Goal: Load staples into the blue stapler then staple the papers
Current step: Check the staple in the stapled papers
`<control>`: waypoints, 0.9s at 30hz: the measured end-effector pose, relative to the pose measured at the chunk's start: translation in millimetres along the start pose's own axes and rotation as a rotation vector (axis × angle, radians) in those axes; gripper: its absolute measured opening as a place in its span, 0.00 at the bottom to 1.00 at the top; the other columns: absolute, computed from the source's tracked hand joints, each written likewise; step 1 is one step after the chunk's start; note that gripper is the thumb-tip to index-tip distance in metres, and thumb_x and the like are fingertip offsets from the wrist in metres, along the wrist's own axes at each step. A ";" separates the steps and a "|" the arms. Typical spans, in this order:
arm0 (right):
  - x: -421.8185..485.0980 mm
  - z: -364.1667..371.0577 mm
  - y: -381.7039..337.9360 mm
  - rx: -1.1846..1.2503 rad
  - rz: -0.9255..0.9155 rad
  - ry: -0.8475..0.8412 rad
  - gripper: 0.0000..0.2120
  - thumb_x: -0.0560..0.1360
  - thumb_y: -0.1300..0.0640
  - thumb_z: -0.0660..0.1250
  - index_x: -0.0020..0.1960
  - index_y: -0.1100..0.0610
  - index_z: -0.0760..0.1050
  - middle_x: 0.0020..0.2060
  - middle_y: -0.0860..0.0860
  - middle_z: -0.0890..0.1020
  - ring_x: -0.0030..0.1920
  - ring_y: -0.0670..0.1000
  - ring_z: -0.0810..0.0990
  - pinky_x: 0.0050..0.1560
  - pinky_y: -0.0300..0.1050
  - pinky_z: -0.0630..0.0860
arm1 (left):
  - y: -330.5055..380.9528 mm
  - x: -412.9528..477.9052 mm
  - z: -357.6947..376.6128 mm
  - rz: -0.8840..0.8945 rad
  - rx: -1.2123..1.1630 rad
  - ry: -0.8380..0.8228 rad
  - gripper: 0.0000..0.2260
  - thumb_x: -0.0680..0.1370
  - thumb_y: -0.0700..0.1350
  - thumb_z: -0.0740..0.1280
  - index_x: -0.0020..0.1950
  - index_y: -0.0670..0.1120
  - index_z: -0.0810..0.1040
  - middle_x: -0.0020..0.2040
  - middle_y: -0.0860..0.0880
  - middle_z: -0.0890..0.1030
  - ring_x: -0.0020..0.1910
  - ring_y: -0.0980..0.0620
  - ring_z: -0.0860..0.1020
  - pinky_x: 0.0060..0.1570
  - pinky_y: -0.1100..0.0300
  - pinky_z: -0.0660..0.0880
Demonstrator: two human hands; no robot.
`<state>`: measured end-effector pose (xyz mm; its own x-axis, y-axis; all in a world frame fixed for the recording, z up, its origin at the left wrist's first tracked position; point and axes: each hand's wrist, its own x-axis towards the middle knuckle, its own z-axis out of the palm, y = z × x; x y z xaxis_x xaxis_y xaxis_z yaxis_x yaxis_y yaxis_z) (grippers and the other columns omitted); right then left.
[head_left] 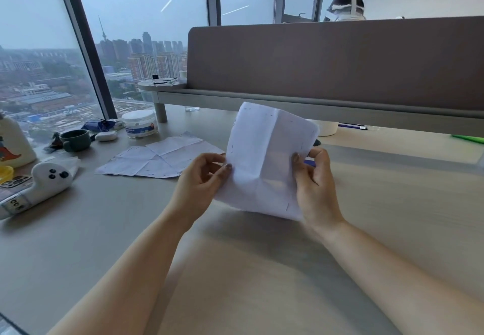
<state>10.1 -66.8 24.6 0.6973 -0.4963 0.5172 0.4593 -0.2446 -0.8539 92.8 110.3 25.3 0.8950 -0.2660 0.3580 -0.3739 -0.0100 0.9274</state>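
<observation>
Left hand [207, 174] pinched the papers [267, 156] at their 9 o'clock edge, right hand [314, 185] at 3, both clamped, sheets held above the desk [262, 269]. Best square edges w/ a tap before stapling.

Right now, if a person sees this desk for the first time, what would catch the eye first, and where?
Probably the creased white sheet, held up at the centre, pinched by the left hand and the right hand. Next, the loose sheets lying flat on the desk to its left, and the white toy with black eyes near the left edge.
</observation>
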 end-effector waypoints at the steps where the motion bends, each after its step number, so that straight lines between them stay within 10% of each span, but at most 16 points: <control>1: 1.1 -1.1 0.7 0.034 0.043 0.009 0.07 0.78 0.56 0.61 0.51 0.59 0.67 0.30 0.44 0.75 0.30 0.36 0.73 0.32 0.27 0.69 | -1.2 1.0 -2.0 -0.007 -0.023 0.027 0.03 0.75 0.46 0.69 0.45 0.54 0.76 0.39 0.51 0.79 0.36 0.57 0.74 0.38 0.63 0.69; 11: 9.8 -9.3 4.6 0.059 0.185 -0.054 0.03 0.74 0.58 0.67 0.42 0.56 0.76 0.32 0.51 0.81 0.30 0.49 0.76 0.27 0.40 0.70 | -1.0 3.9 -11.8 -0.112 -0.132 0.073 0.04 0.75 0.42 0.68 0.41 0.49 0.75 0.36 0.50 0.77 0.37 0.52 0.72 0.36 0.60 0.67; 16: 14.6 -15.3 3.4 0.223 0.279 -0.139 0.06 0.75 0.61 0.65 0.44 0.52 0.80 0.39 0.52 0.85 0.44 0.55 0.81 0.49 0.52 0.78 | 6.8 2.6 -13.8 -0.194 -0.244 -0.054 0.08 0.77 0.39 0.63 0.52 0.50 0.78 0.41 0.48 0.81 0.38 0.51 0.79 0.40 0.57 0.77; 23: 16.3 -22.6 2.3 0.385 0.458 -0.164 0.18 0.74 0.65 0.55 0.34 0.58 0.80 0.35 0.52 0.83 0.39 0.52 0.78 0.41 0.44 0.73 | 7.9 1.2 -14.4 -0.302 -0.402 -0.086 0.16 0.77 0.35 0.54 0.38 0.46 0.79 0.36 0.49 0.79 0.33 0.52 0.74 0.28 0.64 0.71; 27: 16.2 -21.2 8.5 0.186 0.404 -0.114 0.09 0.75 0.58 0.63 0.40 0.58 0.80 0.38 0.52 0.83 0.40 0.50 0.80 0.39 0.41 0.76 | 4.6 3.4 -11.6 -0.354 -0.376 -0.094 0.09 0.79 0.42 0.59 0.52 0.45 0.79 0.47 0.44 0.81 0.40 0.49 0.78 0.36 0.59 0.75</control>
<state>13.7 -94.6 24.5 0.8922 -0.4238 0.1563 0.2213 0.1086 -0.9691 97.0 120.6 32.0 0.9187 -0.3944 0.0200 0.0762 0.2267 0.9710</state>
